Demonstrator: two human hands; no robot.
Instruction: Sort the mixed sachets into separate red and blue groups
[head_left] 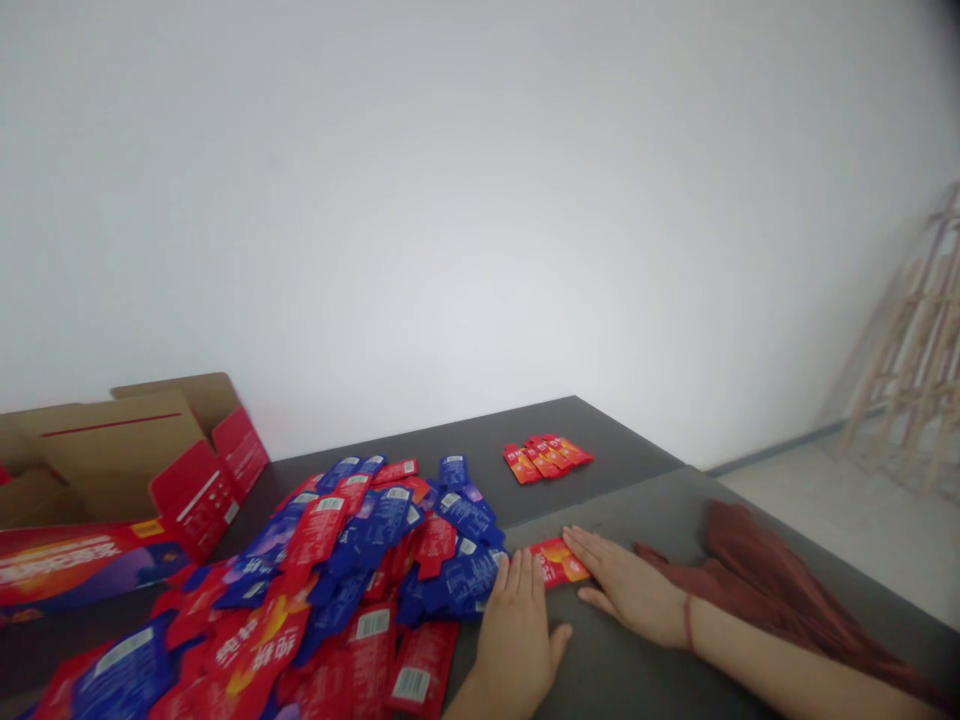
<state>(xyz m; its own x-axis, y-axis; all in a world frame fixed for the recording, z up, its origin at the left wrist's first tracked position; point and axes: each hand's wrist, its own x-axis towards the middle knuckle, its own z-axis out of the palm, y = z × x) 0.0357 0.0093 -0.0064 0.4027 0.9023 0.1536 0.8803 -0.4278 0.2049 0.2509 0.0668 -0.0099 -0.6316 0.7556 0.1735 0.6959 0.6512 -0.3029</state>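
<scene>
A red and orange flat packet (557, 563) lies on the dark table between my two hands. My left hand (517, 628) rests at its left end, fingers stretched out and thumb apart. At the packet's right end, the fingertips of my right hand (626, 585) lie flat on its edge, with the fingers extended. Just left of my left hand spreads a heap of red and blue packets (319, 535), many showing barcodes. Farther back, several red and orange packets (547, 458) lie overlapping in a row.
An open cardboard box (191, 495) with red and purple printing stands at the left. Brown cloth (757, 570) lies along the table's right side. Beyond the table (480, 435), a wooden rack (919, 340) leans near the white wall (480, 200).
</scene>
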